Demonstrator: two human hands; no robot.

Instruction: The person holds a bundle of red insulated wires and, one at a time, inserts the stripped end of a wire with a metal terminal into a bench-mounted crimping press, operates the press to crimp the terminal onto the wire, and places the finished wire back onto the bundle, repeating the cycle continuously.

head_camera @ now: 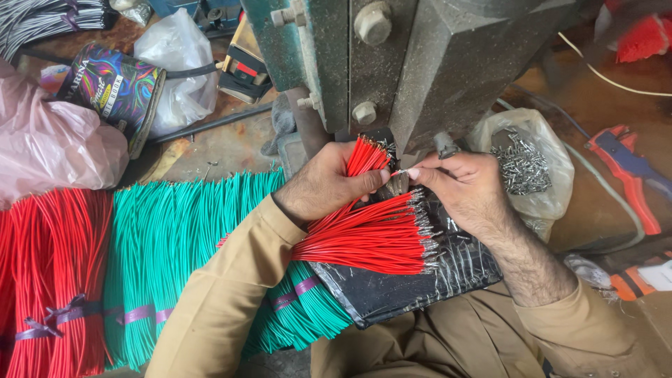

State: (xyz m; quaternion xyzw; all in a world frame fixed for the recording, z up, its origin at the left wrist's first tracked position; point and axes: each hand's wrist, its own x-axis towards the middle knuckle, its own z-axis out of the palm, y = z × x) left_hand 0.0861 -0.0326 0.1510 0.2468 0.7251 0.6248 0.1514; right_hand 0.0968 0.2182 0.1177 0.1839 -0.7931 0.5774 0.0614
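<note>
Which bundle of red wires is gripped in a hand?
The small upright bundle in the left hand. The fanned bundle lies on the black pad; the big one sits far left.

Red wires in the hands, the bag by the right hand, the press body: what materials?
Red wires: glossy, likely plastic insulation; the silvery tips look like metal terminals. The left hand holds a bunch; the right hand pinches one wire.
Bag: thin clear plastic film, crinkled, with small shiny metal pieces showing through.
Press body: heavy painted metal, probably cast, with large bolts and worn grey-green paint.
</note>
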